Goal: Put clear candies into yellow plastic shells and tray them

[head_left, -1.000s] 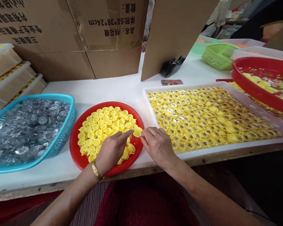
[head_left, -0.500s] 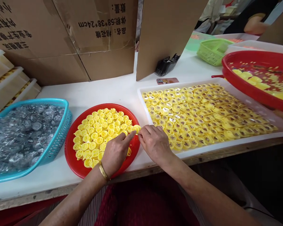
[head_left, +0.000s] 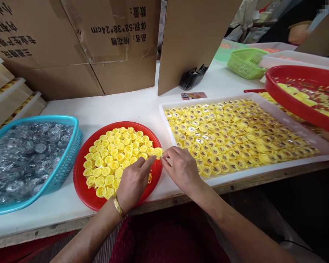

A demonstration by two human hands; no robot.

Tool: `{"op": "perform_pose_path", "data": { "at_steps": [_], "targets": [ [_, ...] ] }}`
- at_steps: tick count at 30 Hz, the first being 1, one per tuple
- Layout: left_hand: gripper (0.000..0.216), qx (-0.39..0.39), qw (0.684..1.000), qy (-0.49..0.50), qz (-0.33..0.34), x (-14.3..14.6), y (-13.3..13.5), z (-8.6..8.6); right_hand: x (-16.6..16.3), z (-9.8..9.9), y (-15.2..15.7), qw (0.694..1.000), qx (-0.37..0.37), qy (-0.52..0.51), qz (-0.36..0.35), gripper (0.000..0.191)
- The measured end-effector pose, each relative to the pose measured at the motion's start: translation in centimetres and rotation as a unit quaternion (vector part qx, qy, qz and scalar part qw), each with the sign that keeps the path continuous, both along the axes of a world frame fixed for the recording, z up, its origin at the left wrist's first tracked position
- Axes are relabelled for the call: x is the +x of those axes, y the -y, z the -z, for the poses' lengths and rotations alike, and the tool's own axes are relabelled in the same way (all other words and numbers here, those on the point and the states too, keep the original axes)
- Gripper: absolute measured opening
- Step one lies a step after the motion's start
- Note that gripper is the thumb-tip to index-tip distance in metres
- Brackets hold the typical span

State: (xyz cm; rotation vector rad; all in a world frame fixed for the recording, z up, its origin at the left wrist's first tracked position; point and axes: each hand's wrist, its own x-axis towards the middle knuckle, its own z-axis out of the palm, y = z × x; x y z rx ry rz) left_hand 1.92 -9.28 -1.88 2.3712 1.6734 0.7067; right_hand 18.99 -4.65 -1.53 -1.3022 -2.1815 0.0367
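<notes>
One small yellow cup (head_left: 158, 152), held up at the right rim of the red plate (head_left: 81, 175), which serves as landmark. Left hand (head_left: 132, 180): over the plate's near right part, forefinger stretched to the cup; thumb hidden, so its grip cannot be told. Right hand (head_left: 182, 165): just right of the plate, thumb and forefinger seemingly closed on the cup's right edge.

Step in hand, as judged: fingertip work on a single cup. Next move, as judged: calls for a light, steady pinch, the cup kept level.

Many yellow cups (head_left: 113, 151): in the plate, packed close, with some red showing at its right side. One white tray (head_left: 252, 170): right of the plate, near it, filled with rows of yellow pieces. One blue basket (head_left: 71, 155): left of the plate, just beside it, heaped with clear wrapped pieces.

Edges and room: desk (head_left: 117, 106) bare beyond the plate, up to the cardboard (head_left: 126, 78); only a narrow strip between plate and tray; desk's front edge close on the plate's near side.
</notes>
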Motion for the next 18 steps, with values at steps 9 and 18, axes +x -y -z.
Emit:
{"op": "perform_pose_path", "data": {
  "at_steps": [9, 18],
  "targets": [
    [0.031, -0.185, 0.901, 0.357, -0.161, -1.1, -0.5, -1.4, -0.6, -0.1, 0.1, 0.916, -0.255, -0.301, -0.076, 0.008],
    [0.033, -0.235, 0.840, 0.464, -0.155, -0.5, -0.8, -1.4, -1.7, 0.0, 0.8, 0.868, -0.319, -0.370, -0.086, 0.013]
  ]
}}
